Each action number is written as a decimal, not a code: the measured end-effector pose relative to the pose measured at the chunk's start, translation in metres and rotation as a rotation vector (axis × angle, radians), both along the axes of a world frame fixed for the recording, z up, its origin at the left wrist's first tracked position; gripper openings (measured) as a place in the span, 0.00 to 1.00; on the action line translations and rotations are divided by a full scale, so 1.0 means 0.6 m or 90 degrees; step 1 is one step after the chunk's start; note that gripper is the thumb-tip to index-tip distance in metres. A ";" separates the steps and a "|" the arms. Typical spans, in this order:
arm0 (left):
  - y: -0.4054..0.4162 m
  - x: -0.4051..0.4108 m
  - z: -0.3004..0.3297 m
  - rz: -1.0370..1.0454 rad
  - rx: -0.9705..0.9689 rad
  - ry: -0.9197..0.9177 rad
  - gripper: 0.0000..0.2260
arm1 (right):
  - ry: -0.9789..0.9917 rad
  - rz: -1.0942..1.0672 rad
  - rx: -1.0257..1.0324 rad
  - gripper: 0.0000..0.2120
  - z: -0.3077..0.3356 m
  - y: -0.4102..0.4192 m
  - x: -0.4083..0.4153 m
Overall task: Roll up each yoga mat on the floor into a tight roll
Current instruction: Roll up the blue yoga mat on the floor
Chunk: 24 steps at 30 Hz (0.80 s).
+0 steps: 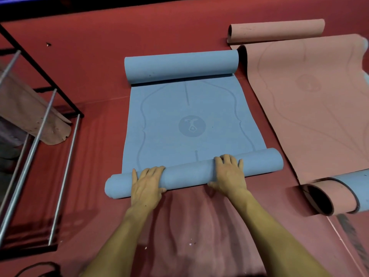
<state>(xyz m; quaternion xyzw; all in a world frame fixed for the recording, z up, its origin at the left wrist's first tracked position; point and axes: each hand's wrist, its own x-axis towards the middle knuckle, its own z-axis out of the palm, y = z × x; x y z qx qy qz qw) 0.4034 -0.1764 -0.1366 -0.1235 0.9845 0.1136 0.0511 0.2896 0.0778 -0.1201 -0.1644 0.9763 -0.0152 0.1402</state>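
Note:
A blue yoga mat (189, 116) lies on the red floor, curled up at its far end (180, 66) and rolled into a thick roll (189, 173) at the near end. My left hand (146, 184) lies over the left part of that near roll, fingers draped across its top and thumb at its near side. My right hand (229, 172) covers the roll right of centre in the same way. A pink yoga mat (307, 108) lies to the right, curled at its far end (276, 31) and loosely rolled at the near end (331, 196).
A black metal rack with silver bars (43, 124) stands at the left and holds a rolled pink mat (32, 114). A dark cable (40, 268) lies at the bottom left. Red floor (189, 226) stretches between my arms and behind the mats.

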 end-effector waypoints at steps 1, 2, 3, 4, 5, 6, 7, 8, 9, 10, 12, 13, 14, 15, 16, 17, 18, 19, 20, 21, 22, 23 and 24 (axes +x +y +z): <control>-0.004 -0.007 0.007 -0.007 0.003 -0.014 0.31 | 0.018 0.007 0.002 0.37 -0.004 0.001 -0.003; -0.009 -0.016 0.016 -0.014 0.011 -0.030 0.30 | 0.030 0.014 0.002 0.37 -0.007 0.003 -0.006; -0.015 -0.024 0.026 -0.021 0.022 -0.048 0.28 | 0.034 0.020 0.002 0.37 -0.007 0.006 -0.010; -0.022 -0.030 0.033 -0.025 0.032 -0.068 0.27 | 0.032 0.028 0.006 0.36 -0.007 0.008 -0.014; -0.028 -0.034 0.040 -0.031 0.040 -0.090 0.27 | 0.026 0.037 0.018 0.36 -0.006 0.010 -0.018; -0.032 -0.036 0.043 -0.037 0.046 -0.112 0.27 | 0.018 0.045 0.031 0.35 -0.004 0.013 -0.020; -0.034 -0.035 0.045 -0.044 0.053 -0.131 0.28 | 0.006 0.053 0.041 0.35 0.000 0.015 -0.021; -0.034 -0.034 0.045 -0.050 0.062 -0.149 0.28 | -0.006 0.058 0.047 0.35 0.003 0.017 -0.019; -0.033 -0.031 0.046 -0.057 0.071 -0.161 0.28 | -0.014 0.062 0.051 0.34 0.008 0.020 -0.016; -0.033 -0.028 0.047 -0.066 0.079 -0.174 0.27 | -0.022 0.066 0.056 0.33 0.012 0.022 -0.012; -0.033 -0.020 0.055 -0.080 0.096 -0.217 0.25 | -0.045 0.073 0.068 0.32 0.021 0.027 0.002; -0.032 -0.016 0.062 -0.083 0.107 -0.246 0.25 | -0.060 0.075 0.072 0.32 0.027 0.030 0.010; -0.030 -0.010 0.071 -0.086 0.117 -0.277 0.25 | -0.077 0.077 0.077 0.32 0.034 0.033 0.020; -0.027 -0.004 0.079 -0.087 0.126 -0.305 0.25 | -0.094 0.080 0.085 0.32 0.040 0.036 0.030; -0.023 0.003 0.084 -0.085 0.136 -0.323 0.24 | -0.109 0.082 0.095 0.32 0.046 0.036 0.040; -0.018 0.011 0.088 -0.081 0.142 -0.329 0.24 | -0.119 0.080 0.106 0.32 0.050 0.036 0.052; -0.013 0.019 0.089 -0.074 0.145 -0.324 0.25 | -0.120 0.074 0.113 0.30 0.051 0.036 0.063; -0.008 0.028 0.089 -0.065 0.145 -0.310 0.26 | -0.115 0.067 0.113 0.28 0.052 0.034 0.072; -0.004 0.037 0.087 -0.052 0.148 -0.292 0.27 | -0.108 0.058 0.109 0.25 0.051 0.032 0.080; -0.002 0.043 0.083 -0.039 0.154 -0.275 0.28 | -0.099 0.048 0.103 0.22 0.050 0.030 0.087; 0.000 0.047 0.079 -0.029 0.157 -0.260 0.28 | -0.091 0.040 0.101 0.20 0.048 0.027 0.093; 0.002 0.047 0.077 -0.026 0.147 -0.244 0.28 | -0.078 0.035 0.102 0.19 0.047 0.025 0.097; 0.004 0.046 0.075 -0.029 0.126 -0.223 0.29 | -0.056 0.034 0.108 0.17 0.045 0.024 0.101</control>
